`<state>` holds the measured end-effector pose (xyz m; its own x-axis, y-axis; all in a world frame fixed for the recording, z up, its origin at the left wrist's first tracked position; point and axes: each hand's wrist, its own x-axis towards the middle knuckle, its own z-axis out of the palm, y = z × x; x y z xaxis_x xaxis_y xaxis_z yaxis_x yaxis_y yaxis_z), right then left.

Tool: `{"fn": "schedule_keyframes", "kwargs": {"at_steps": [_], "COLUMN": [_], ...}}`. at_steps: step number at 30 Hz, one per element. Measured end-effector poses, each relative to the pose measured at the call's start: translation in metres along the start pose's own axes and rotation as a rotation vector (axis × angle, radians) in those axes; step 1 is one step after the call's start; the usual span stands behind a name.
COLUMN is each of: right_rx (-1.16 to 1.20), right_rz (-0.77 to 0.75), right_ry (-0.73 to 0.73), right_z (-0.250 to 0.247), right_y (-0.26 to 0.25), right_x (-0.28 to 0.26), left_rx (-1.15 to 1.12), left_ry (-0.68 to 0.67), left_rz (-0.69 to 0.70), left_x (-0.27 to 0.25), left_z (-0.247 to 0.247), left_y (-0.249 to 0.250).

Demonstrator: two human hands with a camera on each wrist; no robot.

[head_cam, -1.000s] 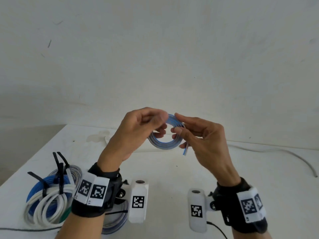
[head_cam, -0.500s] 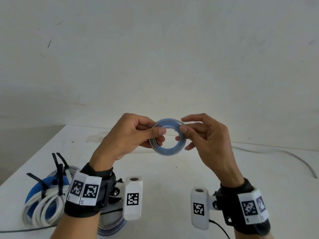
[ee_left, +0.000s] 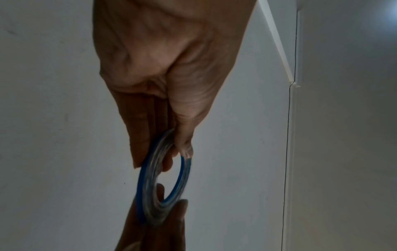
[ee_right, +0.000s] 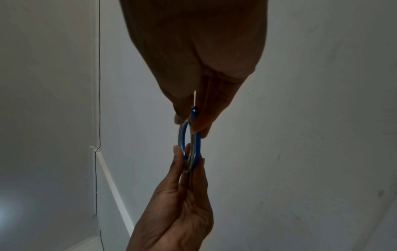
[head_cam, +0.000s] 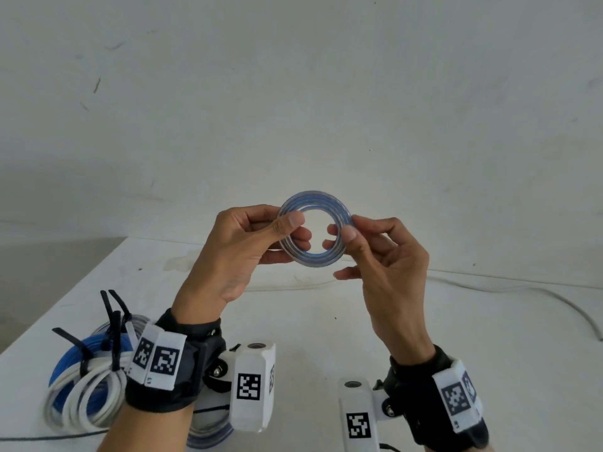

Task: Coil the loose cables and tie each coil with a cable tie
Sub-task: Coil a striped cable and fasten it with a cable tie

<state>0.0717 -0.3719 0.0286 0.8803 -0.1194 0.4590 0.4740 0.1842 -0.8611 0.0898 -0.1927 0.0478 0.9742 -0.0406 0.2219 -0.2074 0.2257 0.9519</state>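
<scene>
Markers (head_cam: 249, 386) on wristbands, perhaps unreadable.

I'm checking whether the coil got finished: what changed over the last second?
The loose end that hung by the right hand a second ago no longer hangs free. The coil now faces the camera as a flat ring, raised a little. The left hand still pinches its left side and the right hand its right side. The tied coils on the table stayed put. No tie shows on the held coil.
</scene>
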Motion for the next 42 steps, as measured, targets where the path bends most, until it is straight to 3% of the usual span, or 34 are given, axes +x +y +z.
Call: {"fn": "schedule_keyframes", "kwargs": {"at_steps": [3, 6, 11, 17, 23, 30, 42], "right_rx": [-0.006, -0.023, -0.245, -0.396, -0.408, -0.348, -0.553], "right_rz": [-0.006, -0.026, -0.001, -0.021, 0.007, 0.043, 0.217], "right_ry": [-0.017, -0.04, -0.304, -0.382, -0.314, -0.188, 0.081], "right_z": [0.004, 0.0, -0.017, -0.022, -0.026, -0.043, -0.142], "right_y": [0.002, 0.002, 0.003, 0.004, 0.009, 0.01, -0.023], "right_x": [-0.002, 0.0, 0.006, 0.007, 0.008, -0.008, -0.091], "left_rx": [-0.023, 0.027, 0.146, 0.34, 0.407, 0.26, 0.297], "left_ry": [0.022, -0.042, -0.191, -0.271, -0.241, -0.221, -0.351], "left_rz": [0.008, -0.029, -0.186, -0.243, -0.305, -0.413, -0.48], "left_x": [0.001, 0.002, 0.002, 0.003, 0.004, -0.008, -0.076], "left_z": [-0.001, -0.004, -0.001, 0.008, 0.016, 0.041, 0.151], "left_y": [-0.001, 0.001, 0.0, -0.014, -0.015, -0.025, -0.07]}}
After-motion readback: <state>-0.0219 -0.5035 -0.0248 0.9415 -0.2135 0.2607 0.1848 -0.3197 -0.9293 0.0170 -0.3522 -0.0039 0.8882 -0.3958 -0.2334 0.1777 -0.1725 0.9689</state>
